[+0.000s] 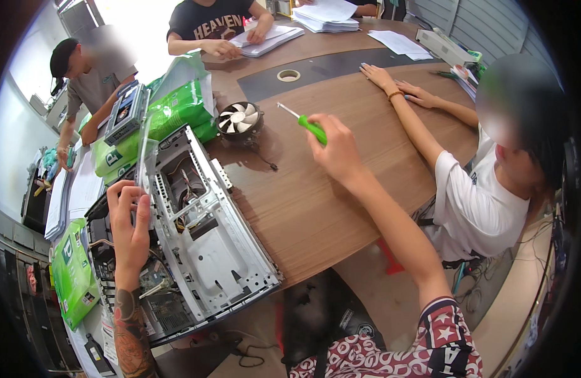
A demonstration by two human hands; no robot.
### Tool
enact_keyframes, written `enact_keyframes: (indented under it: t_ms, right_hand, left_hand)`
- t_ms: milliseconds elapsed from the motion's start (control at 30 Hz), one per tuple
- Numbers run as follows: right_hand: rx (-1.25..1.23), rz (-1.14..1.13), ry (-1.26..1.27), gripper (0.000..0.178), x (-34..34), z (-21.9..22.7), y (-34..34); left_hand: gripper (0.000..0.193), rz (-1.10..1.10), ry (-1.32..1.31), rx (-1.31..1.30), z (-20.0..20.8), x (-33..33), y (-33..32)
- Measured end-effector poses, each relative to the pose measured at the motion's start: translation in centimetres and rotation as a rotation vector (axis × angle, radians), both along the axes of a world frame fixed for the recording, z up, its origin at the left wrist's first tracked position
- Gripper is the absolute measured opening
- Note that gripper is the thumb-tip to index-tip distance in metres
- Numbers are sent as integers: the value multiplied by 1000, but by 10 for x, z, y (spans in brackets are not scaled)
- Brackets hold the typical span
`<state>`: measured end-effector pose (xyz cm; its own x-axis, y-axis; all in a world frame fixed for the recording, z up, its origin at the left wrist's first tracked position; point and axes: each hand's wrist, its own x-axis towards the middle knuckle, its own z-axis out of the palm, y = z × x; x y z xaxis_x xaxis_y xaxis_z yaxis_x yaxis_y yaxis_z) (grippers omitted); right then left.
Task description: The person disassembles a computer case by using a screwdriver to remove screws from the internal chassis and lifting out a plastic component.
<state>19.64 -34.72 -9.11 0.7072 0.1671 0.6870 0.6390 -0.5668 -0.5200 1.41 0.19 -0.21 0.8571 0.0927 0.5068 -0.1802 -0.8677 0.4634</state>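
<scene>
Red-and-white patterned clothing [360, 356] fills the near edge of the head view, with an opened desktop computer case [218, 252] just beyond it to the left, lying on the near left part of a brown wooden table [328, 208]. Its metal frame and inner wiring [188, 189] are exposed.

The person's left hand [130, 217] is over the left part of the case, fingers loosely bent and thumb apart; whether it grips an edge or only hovers cannot be told. The right hand [333, 148] holds one green-handled screwdriver [313, 130] above the table, well apart from the case, its tip pointing far and left.

The step in hand seems to be screwdriver work on the open case, at a pause between screws. Another turn of a screw would call for bringing the tip back over the frame, square to the screw head, with the left hand steadying the metal.

Counted: one case, one screwdriver, one cooling fan [239, 120] with white blades just beyond the case, one silver drive-like box [128, 112] farther left, one tape roll [289, 75] at the far middle, and at least two green packages [186, 107]. Four co-workers show, one only in part at the far edge.
</scene>
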Motion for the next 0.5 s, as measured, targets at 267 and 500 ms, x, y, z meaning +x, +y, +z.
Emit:
enact_keyframes:
  t_ms: [267,500]
  right_hand:
    - [-15,124,37,25,-68,-3,-27]
    - [-8,92,72,28,-74,6,-46]
  left_hand:
    - [22,-15,-14,83,2,-3,-4]
    - [19,-11,18,-10,0,-4,-9]
